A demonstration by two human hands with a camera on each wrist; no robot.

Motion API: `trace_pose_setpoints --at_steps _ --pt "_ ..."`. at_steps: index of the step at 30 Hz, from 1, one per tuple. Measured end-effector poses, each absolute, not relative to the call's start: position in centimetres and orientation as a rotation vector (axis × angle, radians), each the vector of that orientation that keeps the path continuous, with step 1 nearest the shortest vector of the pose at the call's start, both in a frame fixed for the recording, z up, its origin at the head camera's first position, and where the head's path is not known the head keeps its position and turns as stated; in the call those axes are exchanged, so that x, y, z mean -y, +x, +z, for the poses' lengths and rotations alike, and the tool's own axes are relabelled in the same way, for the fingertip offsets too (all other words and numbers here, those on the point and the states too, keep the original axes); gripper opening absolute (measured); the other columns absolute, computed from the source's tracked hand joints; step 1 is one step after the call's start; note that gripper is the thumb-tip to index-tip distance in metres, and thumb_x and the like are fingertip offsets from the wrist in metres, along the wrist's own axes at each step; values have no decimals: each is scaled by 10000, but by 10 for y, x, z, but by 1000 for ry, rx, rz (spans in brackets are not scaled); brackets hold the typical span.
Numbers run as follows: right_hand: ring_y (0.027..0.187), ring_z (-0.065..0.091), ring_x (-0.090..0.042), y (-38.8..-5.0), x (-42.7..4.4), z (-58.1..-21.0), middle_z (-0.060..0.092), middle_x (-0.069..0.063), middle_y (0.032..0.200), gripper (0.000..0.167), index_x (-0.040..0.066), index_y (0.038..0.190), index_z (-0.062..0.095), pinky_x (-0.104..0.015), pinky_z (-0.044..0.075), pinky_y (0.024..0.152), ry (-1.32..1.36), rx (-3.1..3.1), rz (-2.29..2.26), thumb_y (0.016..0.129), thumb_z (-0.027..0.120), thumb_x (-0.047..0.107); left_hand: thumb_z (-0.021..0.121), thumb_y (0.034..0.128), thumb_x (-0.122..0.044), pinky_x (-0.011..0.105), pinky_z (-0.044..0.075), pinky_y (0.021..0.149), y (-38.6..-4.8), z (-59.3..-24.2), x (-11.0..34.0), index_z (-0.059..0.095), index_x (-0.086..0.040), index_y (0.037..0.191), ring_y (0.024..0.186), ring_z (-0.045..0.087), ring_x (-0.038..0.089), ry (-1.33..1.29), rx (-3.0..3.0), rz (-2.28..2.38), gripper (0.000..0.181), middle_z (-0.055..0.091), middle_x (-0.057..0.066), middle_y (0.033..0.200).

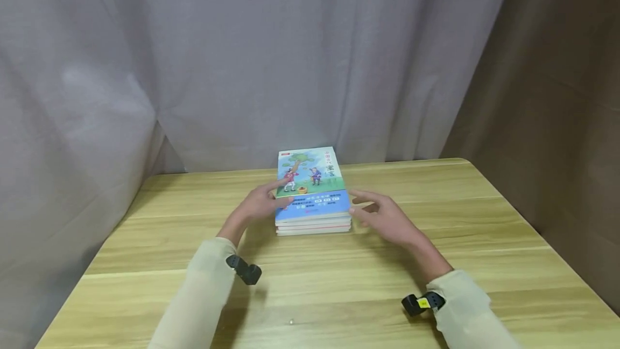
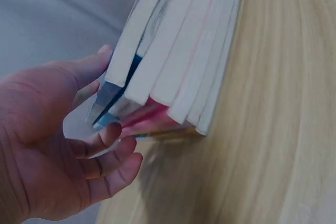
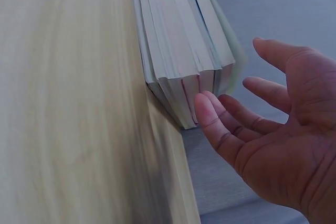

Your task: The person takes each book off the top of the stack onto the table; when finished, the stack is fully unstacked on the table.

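A stack of several paperback books (image 1: pixel 314 225) lies flat on the wooden table. The top book (image 1: pixel 315 171) has a green and blue illustrated cover with a blue band near the front. My left hand (image 1: pixel 261 202) is at the stack's left side, its fingers loosely bent. In the left wrist view, that thumb (image 2: pixel 92 69) is by the top book's edge; whether it touches cannot be told. To the stack's right, my right hand (image 1: pixel 389 220) has relaxed, spread fingers. The right wrist view shows its fingers (image 3: pixel 207 114) beside the pages (image 3: pixel 173 30), holding nothing.
The wooden table (image 1: pixel 329 284) extends around the stack, with a grey curtain (image 1: pixel 252 69) behind its far edge. Brown cloth (image 1: pixel 557 123) hangs on the right. A tiny shiny spot (image 1: pixel 291 321) shows near the front of the table.
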State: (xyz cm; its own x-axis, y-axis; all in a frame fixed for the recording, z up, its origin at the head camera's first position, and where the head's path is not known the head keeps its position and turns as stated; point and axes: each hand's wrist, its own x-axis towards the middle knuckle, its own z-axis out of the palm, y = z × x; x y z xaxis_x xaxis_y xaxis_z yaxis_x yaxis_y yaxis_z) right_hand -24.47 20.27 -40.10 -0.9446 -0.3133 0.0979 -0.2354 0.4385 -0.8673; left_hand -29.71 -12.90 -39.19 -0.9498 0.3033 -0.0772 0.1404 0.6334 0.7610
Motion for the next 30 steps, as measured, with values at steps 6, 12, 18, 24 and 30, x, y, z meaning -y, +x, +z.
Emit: trace_pose_setpoints --at_steps 6,12,18,24,30 --pt "1072 722 -398 -248 -200 -403 554 -311 1495 584 57 1561 507 -489 667 841 -495 -2576 -1558 1045 685 266 700 1029 -375 282 540 598 -296 -394 142 378 -266 1655 586 492 135 334 -2567 1304 712 545 18 712" --pt "936 742 -347 -251 -199 -407 596 -275 1471 570 56 1544 530 -420 652 716 -507 -2556 -1556 1039 693 264 696 1040 -288 320 613 596 -295 -402 144 354 -256 1664 612 588 140 280 -2434 1487 712 682 144 966" --pt "808 744 -339 -256 -196 -415 700 -228 1353 513 107 1504 595 -334 557 549 -437 -2554 -1579 1040 694 300 708 1031 -239 284 632 602 -293 -411 142 391 -303 1646 729 674 148 211 -2361 1646 695 661 166 1060" --pt "791 741 -329 -259 -194 -419 659 -243 1372 518 118 1499 605 -374 631 651 -387 -2558 -1604 1023 718 291 711 1022 -158 263 610 585 -289 -414 143 363 -285 1660 770 698 144 122 -2248 1807 738 683 197 1128" --pt "804 739 -323 -260 -195 -418 625 -272 1343 541 103 1517 581 -384 641 699 -392 -2542 -1612 1024 719 276 695 1019 -83 270 632 615 -282 -413 149 163 -213 1713 809 771 172 64 -2143 1905 884 702 291 1275"
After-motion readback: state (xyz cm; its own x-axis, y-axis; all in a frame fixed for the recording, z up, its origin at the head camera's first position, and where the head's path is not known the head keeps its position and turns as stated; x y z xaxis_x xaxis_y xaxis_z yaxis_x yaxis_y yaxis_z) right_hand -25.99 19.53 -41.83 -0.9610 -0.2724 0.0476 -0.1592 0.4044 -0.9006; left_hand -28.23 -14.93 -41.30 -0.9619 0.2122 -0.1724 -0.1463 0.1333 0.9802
